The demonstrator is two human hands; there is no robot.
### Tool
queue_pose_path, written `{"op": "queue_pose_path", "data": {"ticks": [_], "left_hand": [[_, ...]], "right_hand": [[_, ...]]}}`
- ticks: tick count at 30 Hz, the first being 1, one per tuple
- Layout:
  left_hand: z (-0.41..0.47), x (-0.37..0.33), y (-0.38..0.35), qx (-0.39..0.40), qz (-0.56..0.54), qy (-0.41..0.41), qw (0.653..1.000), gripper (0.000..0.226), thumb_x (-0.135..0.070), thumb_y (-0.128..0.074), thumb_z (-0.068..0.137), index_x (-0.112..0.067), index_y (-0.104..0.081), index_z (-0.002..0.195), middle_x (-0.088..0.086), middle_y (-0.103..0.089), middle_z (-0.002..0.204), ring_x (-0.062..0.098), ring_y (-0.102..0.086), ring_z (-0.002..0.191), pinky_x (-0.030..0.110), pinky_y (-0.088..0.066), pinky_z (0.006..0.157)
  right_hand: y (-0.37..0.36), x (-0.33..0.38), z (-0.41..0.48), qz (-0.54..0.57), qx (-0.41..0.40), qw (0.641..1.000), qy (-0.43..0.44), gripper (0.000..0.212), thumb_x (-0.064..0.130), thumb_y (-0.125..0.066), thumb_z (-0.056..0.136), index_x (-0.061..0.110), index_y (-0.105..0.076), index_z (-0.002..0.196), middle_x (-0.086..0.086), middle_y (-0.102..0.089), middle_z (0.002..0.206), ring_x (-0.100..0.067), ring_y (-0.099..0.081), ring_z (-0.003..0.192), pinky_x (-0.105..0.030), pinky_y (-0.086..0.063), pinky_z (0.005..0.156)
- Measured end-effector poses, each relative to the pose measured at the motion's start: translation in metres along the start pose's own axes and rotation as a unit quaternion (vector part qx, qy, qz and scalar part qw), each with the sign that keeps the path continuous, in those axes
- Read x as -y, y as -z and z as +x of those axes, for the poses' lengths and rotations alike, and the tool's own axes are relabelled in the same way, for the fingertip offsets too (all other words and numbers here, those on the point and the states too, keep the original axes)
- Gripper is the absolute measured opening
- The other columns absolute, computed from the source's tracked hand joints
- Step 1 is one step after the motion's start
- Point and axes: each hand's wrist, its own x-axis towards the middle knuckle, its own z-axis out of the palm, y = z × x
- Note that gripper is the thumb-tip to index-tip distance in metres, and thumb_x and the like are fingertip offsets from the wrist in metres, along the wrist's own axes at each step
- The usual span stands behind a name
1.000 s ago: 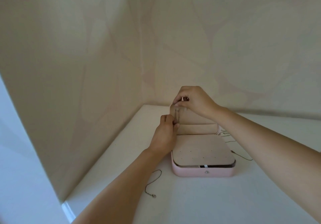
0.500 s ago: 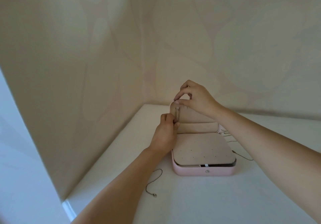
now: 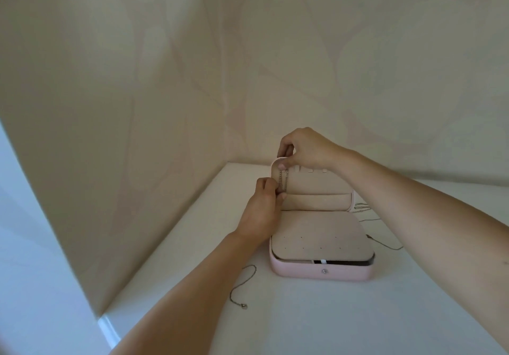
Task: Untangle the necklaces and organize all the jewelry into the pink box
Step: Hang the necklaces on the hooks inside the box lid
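Observation:
The pink box (image 3: 322, 271) stands open on the white table, its beige lid upright and a beige pad with small holes over its base. A thin silver necklace (image 3: 284, 180) hangs at the left end of the lid's inside. My right hand (image 3: 305, 148) pinches the chain's top at the lid's upper left corner. My left hand (image 3: 264, 211) pinches the lower part of the same chain, keeping it taut. A second chain with a clasp (image 3: 242, 288) lies on the table left of the box, partly under my left forearm. More thin chains (image 3: 371, 222) lie right of the box.
Beige patterned walls meet in a corner just behind the box. The table's left edge (image 3: 107, 324) runs along the left wall. A row of small hooks (image 3: 311, 169) lines the top of the lid's inside.
My right hand's fingers have closed down onto the lid's top left corner, thumb pressing at the chain's top. The left hand keeps its hold on the lower chain. The box has not moved.

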Motion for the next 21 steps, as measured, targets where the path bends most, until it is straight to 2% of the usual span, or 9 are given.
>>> {"op": "queue_pose_path", "data": {"ticks": [2, 4, 5, 7, 9, 12, 15, 17, 21], "left_hand": [[0.0, 0.0, 0.0, 0.003, 0.0, 0.0, 1.0, 0.018, -0.016, -0.043, 0.099, 0.0, -0.048, 0.104, 0.013, -0.046, 0.112, 0.03, -0.052, 0.083, 0.031, -0.041, 0.069], [0.0, 0.001, 0.002, 0.004, -0.002, 0.004, 1.0, 0.017, -0.017, -0.042, 0.099, -0.001, -0.048, 0.105, 0.012, -0.045, 0.112, 0.028, -0.052, 0.083, 0.029, -0.04, 0.069], [0.001, 0.002, 0.003, 0.005, -0.005, 0.009, 1.0, 0.017, -0.017, -0.042, 0.099, -0.002, -0.048, 0.105, 0.011, -0.045, 0.112, 0.026, -0.051, 0.083, 0.028, -0.039, 0.069], [0.001, 0.005, 0.004, 0.006, -0.011, 0.018, 1.0, 0.017, -0.017, -0.041, 0.1, -0.003, -0.048, 0.105, 0.01, -0.045, 0.112, 0.025, -0.051, 0.084, 0.028, -0.04, 0.072], [0.002, 0.007, 0.005, 0.0, -0.015, 0.023, 1.0, 0.016, -0.016, -0.041, 0.099, -0.003, -0.048, 0.105, 0.011, -0.046, 0.111, 0.025, -0.051, 0.084, 0.028, -0.041, 0.073], [0.003, 0.009, 0.006, -0.008, -0.024, 0.03, 0.999, 0.015, -0.015, -0.041, 0.099, -0.003, -0.049, 0.103, 0.011, -0.047, 0.11, 0.025, -0.051, 0.084, 0.027, -0.04, 0.073], [0.003, 0.009, 0.006, -0.005, -0.023, 0.04, 0.999, 0.016, -0.016, -0.041, 0.099, -0.003, -0.049, 0.104, 0.011, -0.047, 0.111, 0.026, -0.051, 0.086, 0.029, -0.041, 0.075], [0.003, 0.01, 0.007, -0.003, -0.019, 0.046, 0.999, 0.016, -0.016, -0.041, 0.099, -0.003, -0.049, 0.105, 0.011, -0.047, 0.112, 0.027, -0.052, 0.087, 0.03, -0.043, 0.077], [0.003, 0.012, 0.008, -0.003, -0.01, 0.041, 0.999, 0.016, -0.016, -0.042, 0.099, -0.003, -0.048, 0.105, 0.012, -0.046, 0.112, 0.027, -0.052, 0.087, 0.031, -0.043, 0.077]], "right_hand": [[-0.001, -0.004, -0.002, 0.003, -0.01, 1.0, 0.009, 0.016, 0.02, -0.079, 0.073, 0.016, -0.07, 0.085, 0.0, -0.07, 0.084, -0.016, -0.065, 0.077, -0.036, -0.055, 0.066], [-0.007, -0.008, -0.008, 0.006, -0.057, 0.998, 0.039, 0.022, 0.023, -0.079, 0.073, 0.016, -0.067, 0.091, 0.004, -0.067, 0.089, 0.001, -0.057, 0.071, -0.017, -0.044, 0.063], [-0.011, -0.011, -0.012, 0.005, -0.088, 0.994, 0.057, 0.024, 0.022, -0.079, 0.073, 0.016, -0.064, 0.092, 0.006, -0.063, 0.09, 0.003, -0.052, 0.068, -0.014, -0.038, 0.062], [-0.018, -0.017, -0.02, -0.01, -0.129, 0.988, 0.089, 0.022, 0.02, -0.077, 0.074, 0.018, -0.061, 0.088, 0.008, -0.052, 0.093, -0.002, -0.048, 0.071, -0.022, -0.039, 0.066], [-0.025, -0.024, -0.027, -0.052, -0.134, 0.983, 0.115, 0.021, 0.019, -0.077, 0.074, 0.02, -0.068, 0.092, 0.006, -0.05, 0.1, -0.011, -0.047, 0.086, -0.033, -0.045, 0.073], [-0.032, -0.034, -0.032, -0.116, -0.154, 0.972, 0.135, 0.035, 0.017, -0.078, 0.074, 0.021, -0.071, 0.109, -0.005, -0.054, 0.11, -0.019, -0.047, 0.097, -0.032, -0.046, 0.073], [-0.036, -0.035, -0.033, -0.141, -0.177, 0.963, 0.15, 0.032, 0.015, -0.078, 0.074, 0.014, -0.072, 0.105, -0.008, -0.057, 0.107, -0.025, -0.051, 0.097, -0.031, -0.046, 0.069], [-0.039, -0.033, -0.03, -0.126, -0.18, 0.966, 0.135, 0.028, 0.015, -0.077, 0.074, 0.011, -0.072, 0.101, -0.005, -0.056, 0.105, -0.02, -0.048, 0.097, -0.032, -0.047, 0.072], [-0.043, -0.031, -0.025, -0.084, -0.189, 0.975, 0.084, 0.02, 0.018, -0.076, 0.075, 0.015, -0.068, 0.093, 0.015, -0.041, 0.099, 0.0, -0.032, 0.091, -0.038, -0.05, 0.074]]}}
